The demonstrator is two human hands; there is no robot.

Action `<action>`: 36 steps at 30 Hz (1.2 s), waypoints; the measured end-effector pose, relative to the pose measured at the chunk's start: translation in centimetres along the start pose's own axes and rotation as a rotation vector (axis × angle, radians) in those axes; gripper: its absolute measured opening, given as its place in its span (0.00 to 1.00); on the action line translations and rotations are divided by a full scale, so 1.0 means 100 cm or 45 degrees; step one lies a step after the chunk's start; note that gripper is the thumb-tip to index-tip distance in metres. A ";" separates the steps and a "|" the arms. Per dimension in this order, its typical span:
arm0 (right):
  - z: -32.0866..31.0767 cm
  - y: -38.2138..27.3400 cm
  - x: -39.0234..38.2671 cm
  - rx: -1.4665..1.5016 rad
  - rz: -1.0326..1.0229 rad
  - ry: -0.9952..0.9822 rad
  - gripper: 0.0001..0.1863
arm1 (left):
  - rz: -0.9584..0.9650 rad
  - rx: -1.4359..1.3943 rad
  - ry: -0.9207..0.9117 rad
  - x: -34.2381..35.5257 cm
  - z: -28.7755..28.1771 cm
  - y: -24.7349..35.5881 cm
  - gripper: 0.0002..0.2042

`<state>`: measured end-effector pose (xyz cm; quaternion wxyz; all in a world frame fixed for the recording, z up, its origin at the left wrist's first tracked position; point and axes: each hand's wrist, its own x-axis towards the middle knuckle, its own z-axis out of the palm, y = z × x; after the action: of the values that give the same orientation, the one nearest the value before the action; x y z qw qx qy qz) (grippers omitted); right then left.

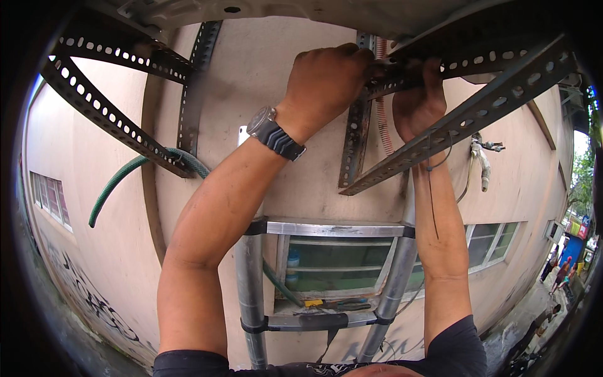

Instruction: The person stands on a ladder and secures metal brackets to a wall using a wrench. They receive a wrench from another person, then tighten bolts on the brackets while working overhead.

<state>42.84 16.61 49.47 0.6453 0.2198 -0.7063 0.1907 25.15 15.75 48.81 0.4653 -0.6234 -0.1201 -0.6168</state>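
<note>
Overhead, my left hand (330,85), with a watch (274,133) on its wrist, is closed in a fist at the inner end of a dark slotted-angle metal bracket. What its fingertips pinch is too small and dark to make out. My right hand (421,110) reaches up behind the bracket's sloping slotted brace (465,119). Its fingers bend up against the horizontal slotted bar (477,63), close to my left fingertips; what they grip there is hidden in shadow. A thin dark cable tie (431,188) hangs from the brace in front of my right forearm.
A metal ladder (333,230) leans before me against the beige wall. Pliers (352,305) lie on the window ledge behind it. A second slotted bracket (113,113) and a green hose (116,182) are at left. A pipe with fittings (483,164) juts out at right.
</note>
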 end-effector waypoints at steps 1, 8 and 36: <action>0.003 -0.001 0.000 -0.003 -0.001 -0.016 0.21 | 0.012 0.068 0.013 0.001 -0.002 0.002 0.09; 0.006 -0.004 -0.003 0.080 0.006 -0.132 0.20 | 0.099 0.389 -0.118 0.013 -0.022 0.015 0.10; -0.023 0.011 0.008 -0.445 -0.167 -0.077 0.19 | 0.244 0.526 -0.248 0.030 -0.068 0.018 0.10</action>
<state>44.10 18.76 50.51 0.6630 0.1554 -0.7321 0.0158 22.62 8.54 49.34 0.6254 -0.5801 -0.2286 -0.4692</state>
